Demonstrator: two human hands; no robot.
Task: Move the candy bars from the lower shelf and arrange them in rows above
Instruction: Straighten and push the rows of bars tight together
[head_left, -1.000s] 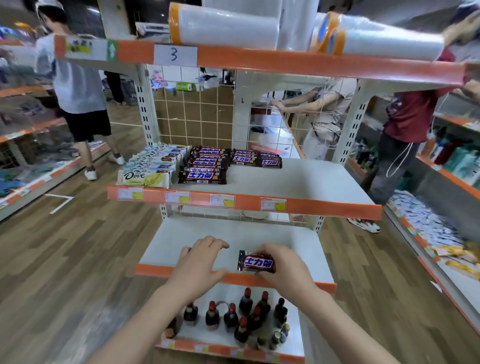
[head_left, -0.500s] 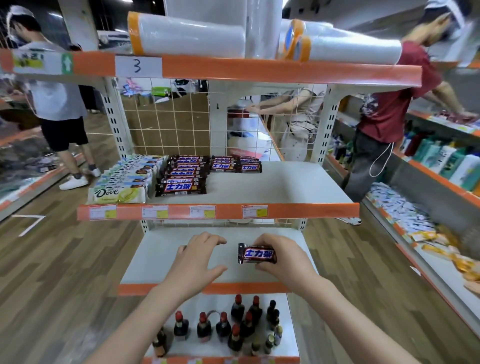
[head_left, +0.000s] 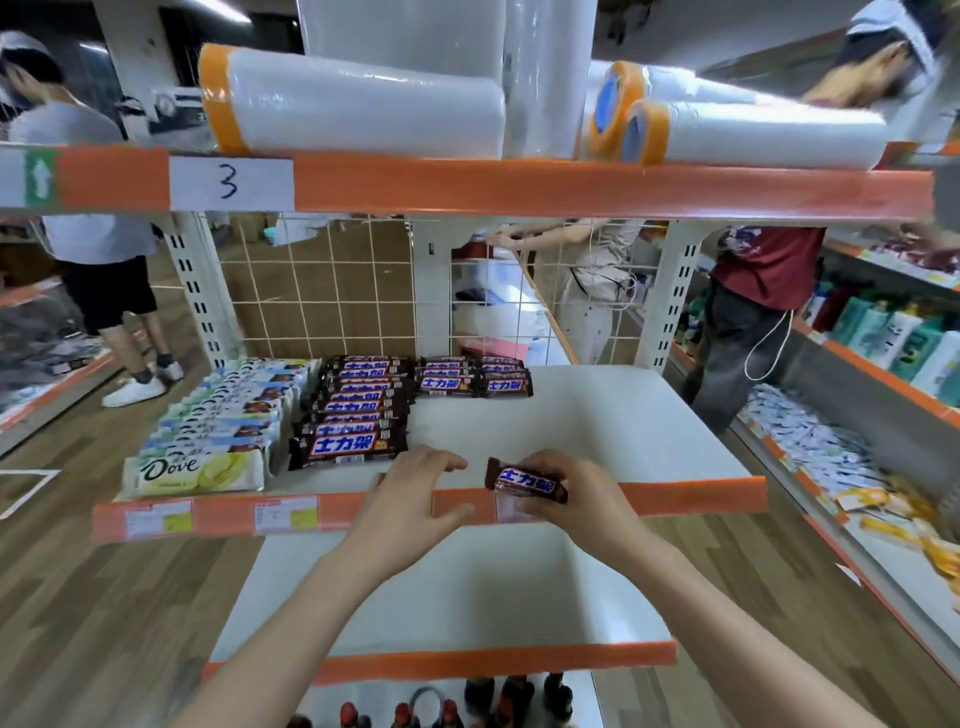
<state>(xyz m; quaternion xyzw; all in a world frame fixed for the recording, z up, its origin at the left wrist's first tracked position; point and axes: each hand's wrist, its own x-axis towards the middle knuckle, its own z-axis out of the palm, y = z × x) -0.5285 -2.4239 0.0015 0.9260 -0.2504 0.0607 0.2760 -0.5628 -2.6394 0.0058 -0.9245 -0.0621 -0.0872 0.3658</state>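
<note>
My right hand (head_left: 576, 499) grips a brown candy bar (head_left: 527, 486) at the orange front edge of the upper shelf (head_left: 675, 496). My left hand (head_left: 410, 501) is beside it, fingers spread, holding nothing. On that shelf lie a long row of brown candy bars (head_left: 353, 410), two shorter rows (head_left: 475, 376) behind, and a row of Dove bars (head_left: 218, 431) at the left. The lower shelf (head_left: 467, 587) below my arms shows bare white board.
White rolls with orange ends (head_left: 353, 111) lie on the top shelf. Dark bottles with red caps (head_left: 447, 709) stand on the bottom shelf. A wire grid (head_left: 332, 286) backs the shelf. People stand at the left (head_left: 98, 244) and right (head_left: 753, 322).
Both hands rose from the lower shelf to the upper shelf's front edge, the right one carrying the candy bar. The view tilted upward.
</note>
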